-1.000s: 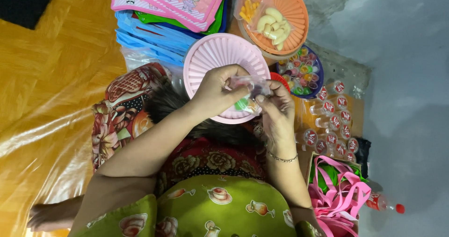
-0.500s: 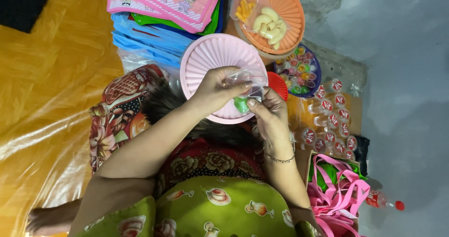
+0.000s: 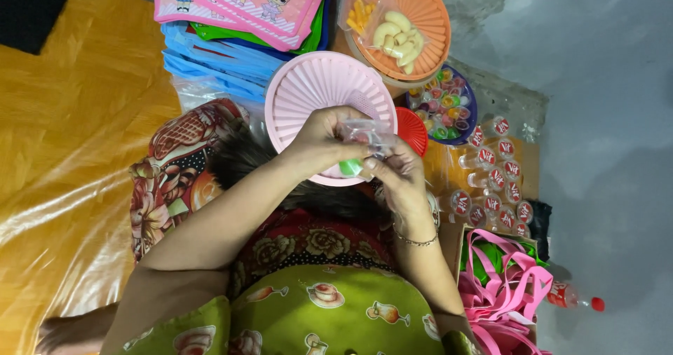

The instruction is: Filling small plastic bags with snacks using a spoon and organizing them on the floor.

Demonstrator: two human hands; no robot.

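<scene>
**Small clear bag held between two hands above a pink basket**

While both hands meet over the pink ribbed basket (image 3: 308, 92), the left hand (image 3: 324, 136) has its fingers closed on the top of a small clear plastic bag (image 3: 364, 136), and the right hand (image 3: 398, 176) pinches the same bag from below, fingertips together on the film. A small green sweet (image 3: 350, 166) shows at the bottom of the bag, between the two hands. The bag hangs in the air, just above the near rim of the basket and not resting on it.

Judging from the grip, the step in hand is closing or filling this little bag; whether its mouth is open cannot be told. The next move would call for a steady pinch from the left hand while the right fingers work the thin film, since it is slippery and crumples easily.

Beyond the basket sits an orange basket (image 3: 420, 18) holding a clear bag of pale snacks (image 3: 396, 32). To its right lies a dark bowl of coloured jelly cups (image 3: 445, 106), then rows of small lidded cups (image 3: 494, 180) on the floor. A stack of pink and blue bags (image 3: 231, 18) lies at the far left, pink and green ribbon handles (image 3: 505, 292) at the near right, yellow plastic sheeting (image 3: 70, 152) on the left
</scene>
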